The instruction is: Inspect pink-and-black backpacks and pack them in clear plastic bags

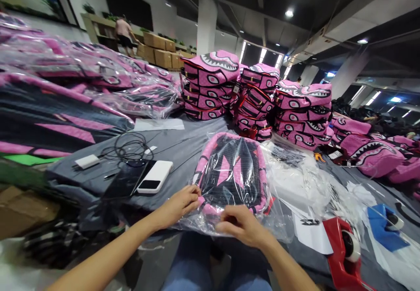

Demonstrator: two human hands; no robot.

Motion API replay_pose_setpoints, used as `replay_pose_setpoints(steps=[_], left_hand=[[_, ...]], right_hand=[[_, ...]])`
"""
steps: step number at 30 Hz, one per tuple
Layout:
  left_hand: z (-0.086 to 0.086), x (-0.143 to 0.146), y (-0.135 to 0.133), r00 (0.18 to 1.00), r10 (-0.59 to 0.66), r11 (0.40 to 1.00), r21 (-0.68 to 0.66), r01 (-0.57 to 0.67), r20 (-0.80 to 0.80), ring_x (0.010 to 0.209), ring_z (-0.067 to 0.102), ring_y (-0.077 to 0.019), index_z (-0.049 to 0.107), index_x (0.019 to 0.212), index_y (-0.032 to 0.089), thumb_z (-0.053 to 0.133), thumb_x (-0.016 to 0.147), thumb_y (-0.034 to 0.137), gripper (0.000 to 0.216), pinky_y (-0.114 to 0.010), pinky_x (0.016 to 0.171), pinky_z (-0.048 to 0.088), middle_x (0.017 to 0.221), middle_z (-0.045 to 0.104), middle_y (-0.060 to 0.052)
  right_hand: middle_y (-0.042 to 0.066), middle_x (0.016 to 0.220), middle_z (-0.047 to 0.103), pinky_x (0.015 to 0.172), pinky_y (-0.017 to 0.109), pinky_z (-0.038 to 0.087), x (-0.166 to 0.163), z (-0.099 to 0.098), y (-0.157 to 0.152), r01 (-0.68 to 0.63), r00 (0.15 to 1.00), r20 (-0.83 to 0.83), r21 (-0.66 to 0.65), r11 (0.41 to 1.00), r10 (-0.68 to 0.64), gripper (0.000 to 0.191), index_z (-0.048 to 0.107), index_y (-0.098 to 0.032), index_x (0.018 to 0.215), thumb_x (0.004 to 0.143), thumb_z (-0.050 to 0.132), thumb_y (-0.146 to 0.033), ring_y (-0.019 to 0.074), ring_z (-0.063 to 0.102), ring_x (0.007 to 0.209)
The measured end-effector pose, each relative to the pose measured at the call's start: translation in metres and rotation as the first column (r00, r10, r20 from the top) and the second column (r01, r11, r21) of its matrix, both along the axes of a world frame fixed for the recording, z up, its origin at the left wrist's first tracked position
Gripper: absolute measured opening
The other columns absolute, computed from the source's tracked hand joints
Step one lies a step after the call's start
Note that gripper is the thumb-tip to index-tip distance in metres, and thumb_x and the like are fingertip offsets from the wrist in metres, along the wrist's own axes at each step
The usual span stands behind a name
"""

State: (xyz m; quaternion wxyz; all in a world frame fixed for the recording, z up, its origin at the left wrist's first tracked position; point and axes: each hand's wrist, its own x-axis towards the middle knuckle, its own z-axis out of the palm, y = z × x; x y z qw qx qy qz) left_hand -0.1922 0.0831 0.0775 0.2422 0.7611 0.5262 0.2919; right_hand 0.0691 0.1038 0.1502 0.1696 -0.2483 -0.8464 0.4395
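Observation:
A pink and black backpack (234,173) lies flat in a clear plastic bag (278,219) at the near edge of the table. My left hand (182,203) is at the bag's lower left corner, its fingers closed together on the plastic. At the near edge, my right hand (241,225) is curled, with thumb and fingers pinching the loose film below the backpack. The film between the fingers is partly hidden by the hands.
Left lie a white power bank (155,177), a black cable (127,149) and a white charger (87,161). Right are small snips (310,222), a red tape dispenser (344,256), a blue one (387,225) and clear bags (305,177). Pink backpacks (210,85) are stacked behind; a person (124,35) stands far off.

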Motion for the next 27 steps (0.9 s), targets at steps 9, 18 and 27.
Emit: replay_pose_setpoints(steps=[9, 18, 27], left_hand=[[0.001, 0.003, -0.002, 0.999, 0.025, 1.0, -0.004, -0.024, 0.024, 0.093, 0.054, -0.0191, 0.068, 0.083, 0.02, 0.038, 0.1, 0.041, 0.04, -0.031, 0.086, 0.044, 0.097, 0.059, -0.005], [-0.004, 0.002, 0.003, 0.998, 0.008, 1.0, -0.017, -0.007, 0.062, 0.092, 0.054, -0.0188, 0.066, 0.079, 0.021, 0.039, 0.1, 0.044, 0.042, -0.032, 0.086, 0.046, 0.096, 0.059, -0.005], [0.009, -0.018, 0.005, 0.973, 0.15, 0.986, -0.103, -0.134, 0.175, 0.116, 0.057, -0.0243, 0.066, 0.085, 0.023, 0.058, 0.088, 0.057, 0.035, -0.038, 0.106, 0.044, 0.122, 0.062, -0.006]], right_hand=[[0.006, 0.085, 0.073, 0.065, 0.026, 0.041, -0.097, 0.012, 0.087, -0.267, 0.705, 0.69, 0.468, 0.842, -0.16, 0.038, 0.07, -0.019, 0.089, 0.072, 0.086, -0.049, 0.024, 0.068, 0.082], [0.005, 0.099, 0.076, 0.068, 0.028, 0.042, -0.082, -0.017, 0.044, -0.133, 0.816, 0.551, 0.471, 0.872, -0.173, 0.033, 0.065, -0.022, 0.105, 0.084, 0.071, -0.046, 0.0233, 0.07, 0.087], [0.005, 0.1, 0.071, 0.075, 0.035, 0.052, -0.051, -0.039, 0.041, -0.008, 0.946, 0.293, 0.444, 0.896, -0.136, 0.035, 0.062, -0.025, 0.098, 0.077, 0.078, -0.048, 0.026, 0.068, 0.091]])
